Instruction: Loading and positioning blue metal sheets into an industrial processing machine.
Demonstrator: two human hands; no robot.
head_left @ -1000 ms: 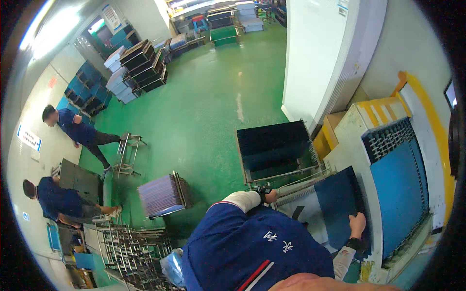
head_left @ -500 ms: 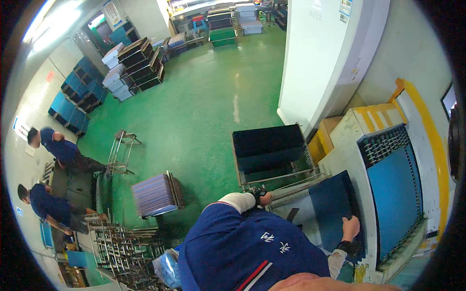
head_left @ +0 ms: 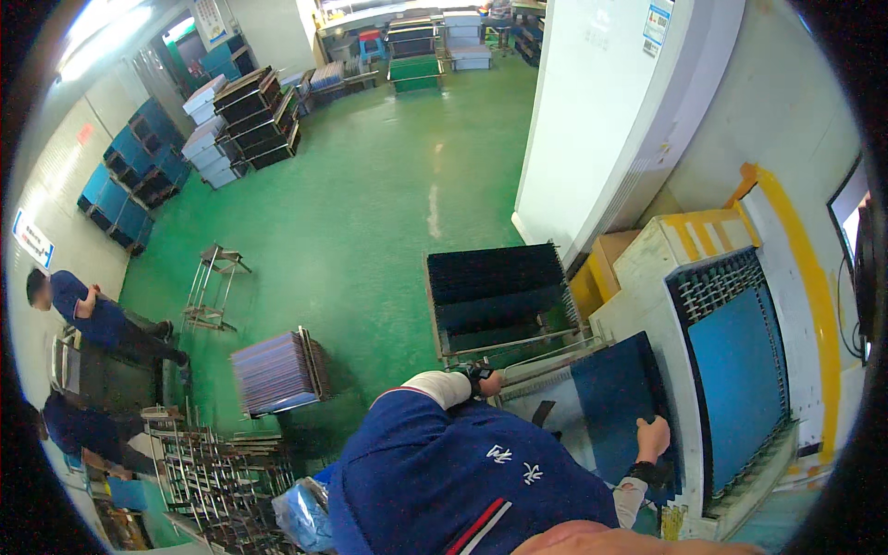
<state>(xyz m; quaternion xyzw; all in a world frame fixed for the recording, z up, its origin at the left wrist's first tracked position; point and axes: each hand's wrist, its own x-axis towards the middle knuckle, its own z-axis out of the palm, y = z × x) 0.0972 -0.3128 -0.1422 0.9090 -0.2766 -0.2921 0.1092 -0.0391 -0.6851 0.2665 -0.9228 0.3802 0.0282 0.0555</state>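
A dark blue flat sheet lies on the pale work surface in front of me. My right hand is closed at the sheet's right edge, with thumb and fingers pinching it. My left hand, a dark band at its wrist, is at the left end of the metal rail along the far side of the surface. Its fingers are mostly hidden, so its grip does not show. Beyond the rail stands a metal rack filled with upright dark panels.
At right, a pale machine holds a bright blue panel over a roller conveyor. A rack of purplish panels stands left on the green floor, near piled metal frames and a step stand. Two people are at far left.
The whole view has shifted slightly. Both my hands keep about the same places at the sheet and the rail. At far left, one person has bent lower.
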